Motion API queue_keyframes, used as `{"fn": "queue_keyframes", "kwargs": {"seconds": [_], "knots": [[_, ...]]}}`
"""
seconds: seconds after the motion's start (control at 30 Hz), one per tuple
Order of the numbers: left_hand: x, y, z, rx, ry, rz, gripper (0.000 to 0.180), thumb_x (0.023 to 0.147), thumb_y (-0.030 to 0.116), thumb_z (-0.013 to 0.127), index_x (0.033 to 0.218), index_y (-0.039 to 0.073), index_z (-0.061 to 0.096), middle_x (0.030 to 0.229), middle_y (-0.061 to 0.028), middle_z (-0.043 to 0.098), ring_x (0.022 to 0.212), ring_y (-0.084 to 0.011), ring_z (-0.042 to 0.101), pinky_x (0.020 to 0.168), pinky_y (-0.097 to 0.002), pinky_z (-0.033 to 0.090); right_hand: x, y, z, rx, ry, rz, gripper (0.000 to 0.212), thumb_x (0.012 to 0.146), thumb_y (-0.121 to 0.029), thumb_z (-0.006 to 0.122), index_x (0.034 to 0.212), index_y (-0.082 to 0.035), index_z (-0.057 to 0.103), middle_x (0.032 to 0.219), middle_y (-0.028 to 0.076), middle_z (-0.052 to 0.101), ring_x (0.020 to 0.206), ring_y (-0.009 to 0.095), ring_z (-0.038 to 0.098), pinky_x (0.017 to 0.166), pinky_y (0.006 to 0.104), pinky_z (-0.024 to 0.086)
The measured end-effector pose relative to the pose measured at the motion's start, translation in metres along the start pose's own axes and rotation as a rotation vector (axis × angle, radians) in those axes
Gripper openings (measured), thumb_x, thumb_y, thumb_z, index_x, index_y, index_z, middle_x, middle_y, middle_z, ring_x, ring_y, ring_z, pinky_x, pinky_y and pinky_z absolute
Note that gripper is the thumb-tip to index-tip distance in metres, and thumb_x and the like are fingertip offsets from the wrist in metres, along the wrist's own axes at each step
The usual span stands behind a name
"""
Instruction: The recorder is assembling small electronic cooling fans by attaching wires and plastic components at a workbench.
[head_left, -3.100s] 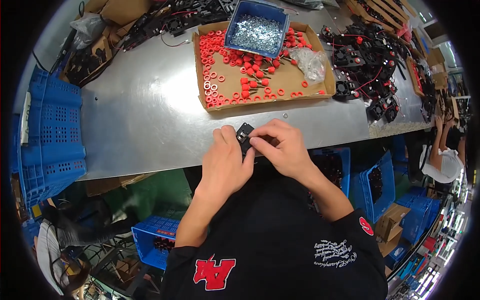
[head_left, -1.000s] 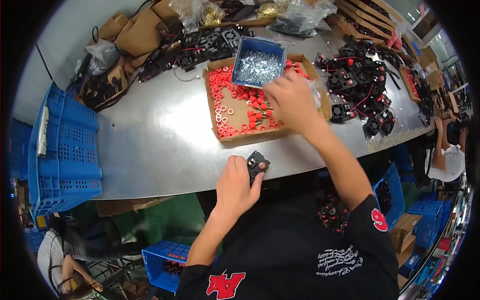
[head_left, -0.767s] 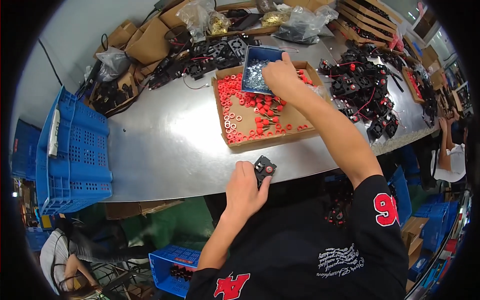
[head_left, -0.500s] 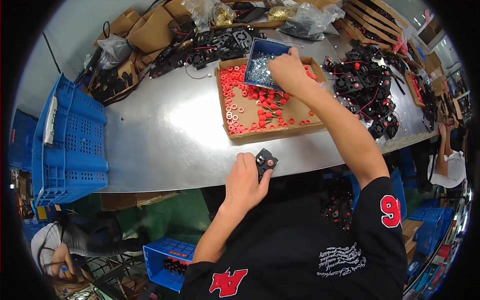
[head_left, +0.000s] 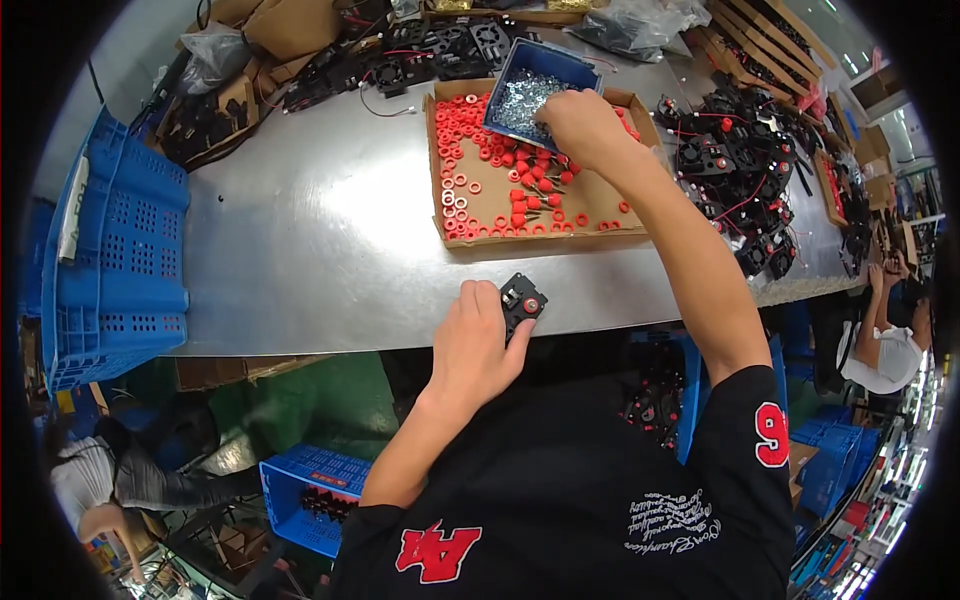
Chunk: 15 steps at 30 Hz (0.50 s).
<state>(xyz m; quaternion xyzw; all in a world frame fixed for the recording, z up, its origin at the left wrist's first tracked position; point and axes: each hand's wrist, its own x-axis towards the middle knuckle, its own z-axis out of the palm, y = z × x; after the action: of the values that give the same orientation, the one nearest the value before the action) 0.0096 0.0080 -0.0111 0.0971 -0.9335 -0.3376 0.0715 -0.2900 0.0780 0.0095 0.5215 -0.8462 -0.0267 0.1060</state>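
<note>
In my left hand (head_left: 468, 345) is a small black plastic assembly (head_left: 524, 302) with a red ring around a metal centre. The fingers are closed along its left side and the thumb along its lower edge, just over the table's front edge. My right hand (head_left: 582, 125) reaches into a blue bin (head_left: 575, 70) of small shiny metal hardware (head_left: 530, 98). Its fingers are curled down at the pieces; the fingertips and anything between them are hidden. The bin is tilted over a shallow cardboard tray (head_left: 540, 243) with loose red rings (head_left: 460, 125) and red-headed pins (head_left: 540, 180).
Black fan assemblies with wires (head_left: 735, 165) are piled right of the tray, more (head_left: 440, 55) along the back. A blue perforated crate (head_left: 120, 250) stands at the left. Another blue crate (head_left: 300, 500) sits below the table. Other people are at both sides.
The whole view has shifted, so the table sits higher in it. My right hand has settled flatter over the hardware, its raised finger lowered. My left hand still holds the black assembly.
</note>
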Motion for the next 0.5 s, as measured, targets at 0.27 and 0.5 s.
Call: {"fn": "queue_keyframes", "kwargs": {"seconds": [0.27, 0.5], "knots": [[0.002, -0.001, -0.002, 0.006, -0.028, 0.016, 0.043, 0.084, 0.023, 0.073, 0.101, -0.003, 0.043, 0.096, -0.0205, 0.049, 0.080, -0.0392, 0.058, 0.063, -0.0464, 0.050, 0.006, 0.004, -0.004, 0.028, 0.243, 0.089, 0.011, 0.082, -0.013, 0.063, 0.079, -0.006, 0.071, 0.083, 0.013, 0.068, 0.082, 0.033, 0.066, 0.071, 0.0473, 0.052], [0.001, -0.006, -0.003, 0.025, -0.021, 0.010, 0.042, 0.084, 0.023, 0.073, 0.100, -0.002, 0.043, 0.096, -0.0198, 0.050, 0.080, -0.0381, 0.059, 0.063, -0.0454, 0.050, -0.038, -0.055, -0.055, 0.641, 0.353, 0.318, 0.020, 0.087, -0.019, 0.066, 0.098, -0.006, 0.075, 0.082, 0.010, 0.072, 0.073, 0.020, 0.069, 0.070, 0.0301, 0.053]]}}
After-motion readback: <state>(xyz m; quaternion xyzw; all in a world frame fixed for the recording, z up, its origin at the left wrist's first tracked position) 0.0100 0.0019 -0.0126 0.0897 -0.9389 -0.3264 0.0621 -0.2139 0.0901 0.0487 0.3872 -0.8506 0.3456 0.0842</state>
